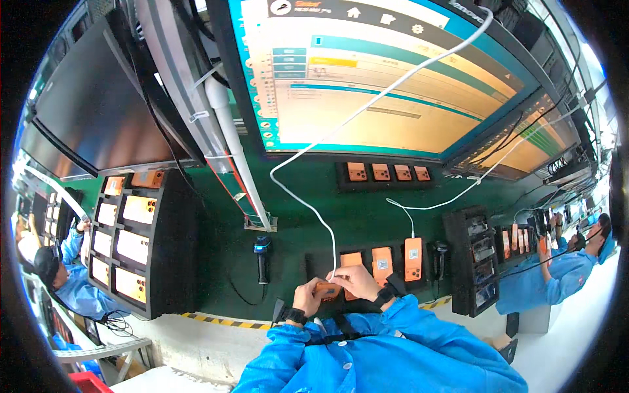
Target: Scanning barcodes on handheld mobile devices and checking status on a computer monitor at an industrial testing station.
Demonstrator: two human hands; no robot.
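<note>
My left hand is closed round an orange phone close in front of my body. My right hand pinches the end of a white cable at the phone's edge; whether the plug sits in the port is hidden by the fingers. Just right of my hands, more orange phones lie in a row: one partly behind my right hand, another phone with a white label, and a third phone with a second white cable at its top end.
A large lit monitor hangs over the green bench. Handheld scanners stand on both sides. A black rack of orange phones is at left, a foam tray at back, a black holder at right. Co-workers sit at both sides.
</note>
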